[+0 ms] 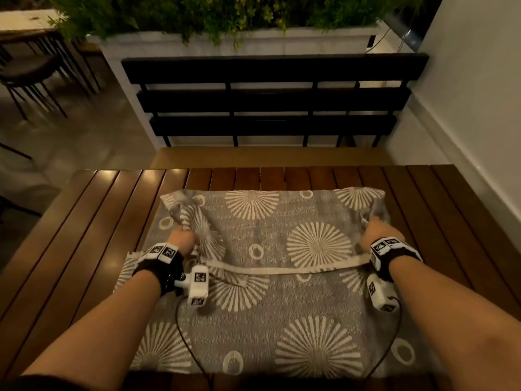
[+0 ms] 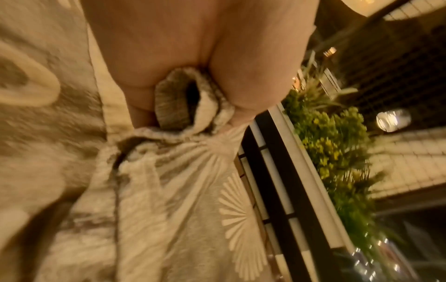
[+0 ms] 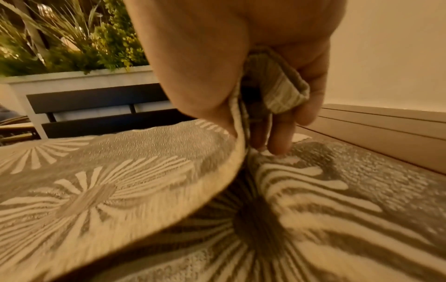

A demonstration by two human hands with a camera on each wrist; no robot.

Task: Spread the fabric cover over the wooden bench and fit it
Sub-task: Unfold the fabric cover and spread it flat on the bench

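Note:
A grey fabric cover (image 1: pixel 267 230) with cream sunburst and ring patterns lies folded on the slatted wooden bench (image 1: pixel 93 215). My left hand (image 1: pixel 183 238) grips a bunched corner of its upper layer at the left side; the left wrist view shows that fabric cover (image 2: pixel 178 106) squeezed between thumb and fingers. My right hand (image 1: pixel 379 228) grips the upper layer's hem at the right side, and in the right wrist view the fabric cover (image 3: pixel 272 89) is pinched in the curled fingers (image 3: pixel 282 137). The cream hem (image 1: pixel 284 268) stretches between both hands, lifted slightly off the lower layer.
A black slatted bench back (image 1: pixel 270 100) stands beyond the wood, with a white planter (image 1: pixel 231 42) of green plants behind it. A pale wall (image 1: pixel 479 94) runs along the right. Dark chairs (image 1: pixel 36 69) stand at the far left on the tiled floor.

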